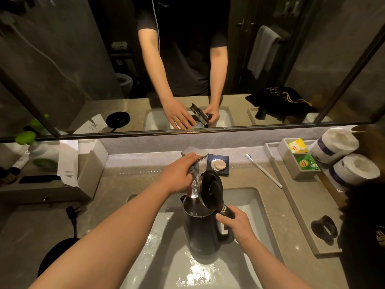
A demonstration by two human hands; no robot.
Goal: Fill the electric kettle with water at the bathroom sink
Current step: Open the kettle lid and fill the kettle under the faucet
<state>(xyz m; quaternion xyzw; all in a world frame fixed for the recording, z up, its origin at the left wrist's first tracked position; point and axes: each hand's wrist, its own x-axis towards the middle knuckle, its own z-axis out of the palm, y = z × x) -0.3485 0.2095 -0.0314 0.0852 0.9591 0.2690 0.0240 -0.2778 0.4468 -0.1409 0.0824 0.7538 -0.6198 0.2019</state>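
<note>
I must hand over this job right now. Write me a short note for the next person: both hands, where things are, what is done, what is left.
Left hand: on the faucet lever, water running.
Right hand: gripping the kettle handle, holding it in the sink under the stream.
Kettle lid is flipped open; water is pouring in. Fill level not visible.
Kettle base sits on the counter, left of the sink.
Left: shut off the faucet, close the lid, lift the kettle out.
</note>
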